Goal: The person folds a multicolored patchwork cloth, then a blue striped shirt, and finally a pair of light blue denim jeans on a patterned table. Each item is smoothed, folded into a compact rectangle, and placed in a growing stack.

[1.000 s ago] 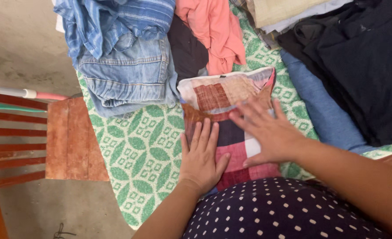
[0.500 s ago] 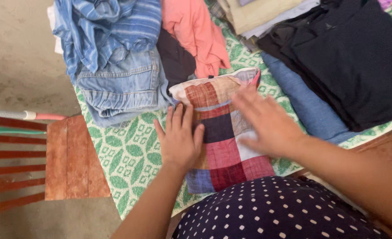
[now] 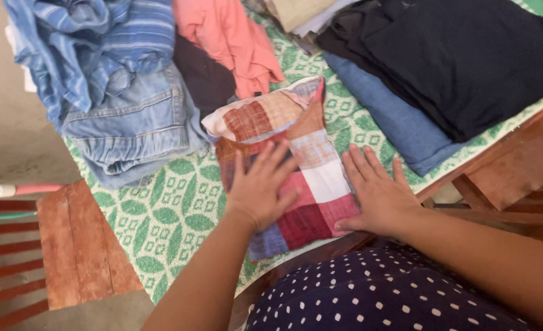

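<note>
A folded patchwork cloth (image 3: 311, 162) of red, white, navy and tan squares lies on a green-and-white patterned mat (image 3: 167, 214). My left hand (image 3: 260, 187) rests flat on the cloth's left half, fingers spread. Flat at the cloth's right edge lies my right hand (image 3: 375, 196), its thumb on the cloth and its fingers on the mat. Neither hand grips anything.
Folded denim and a blue striped garment (image 3: 112, 79) lie at the back left, a salmon garment (image 3: 228, 37) behind the cloth, and a black garment on a blue one (image 3: 455, 61) at the right. A red wooden chair (image 3: 20, 245) stands at the left.
My left hand slid rightward onto the middle of the cloth. My right hand moved down from the cloth's upper part to its lower right edge. The view shifted, so everything appears further left.
</note>
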